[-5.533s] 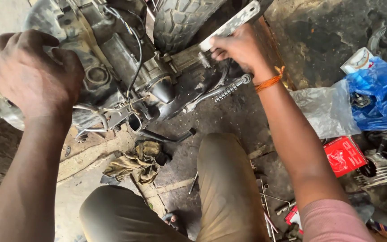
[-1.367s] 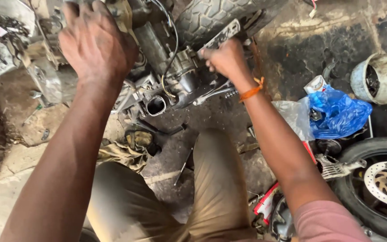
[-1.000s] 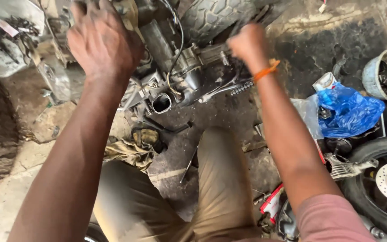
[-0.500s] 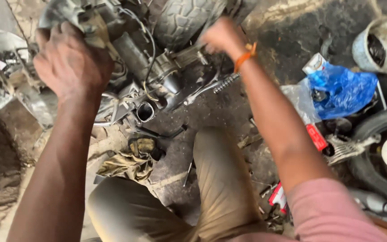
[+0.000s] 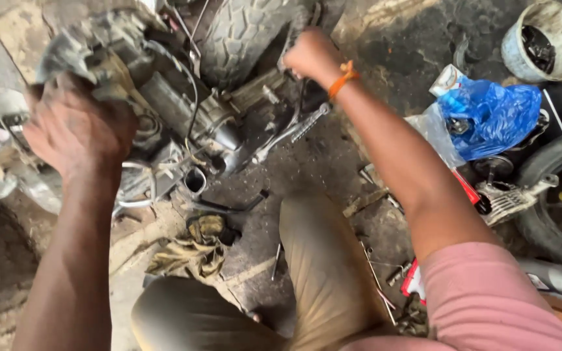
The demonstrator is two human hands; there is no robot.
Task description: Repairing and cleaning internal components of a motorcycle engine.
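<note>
Left hand [image 5: 79, 130] clamped on greasy engine block [image 5: 157, 97]; right hand [image 5: 310, 55] fisted beside knobby tyre [image 5: 242, 36], grasped object hidden. Engine looks part-stripped; hoses loose.

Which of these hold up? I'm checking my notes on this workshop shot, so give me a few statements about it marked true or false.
1. The left hand grips the engine block. True.
2. The right hand rests on the blue plastic bag. False: it is closed up by the knobby tyre, apart from the bag.
3. An orange band circles the right wrist. True.
4. The white bucket lies between the knees. False: it sits at the far right, past the bag.
</note>
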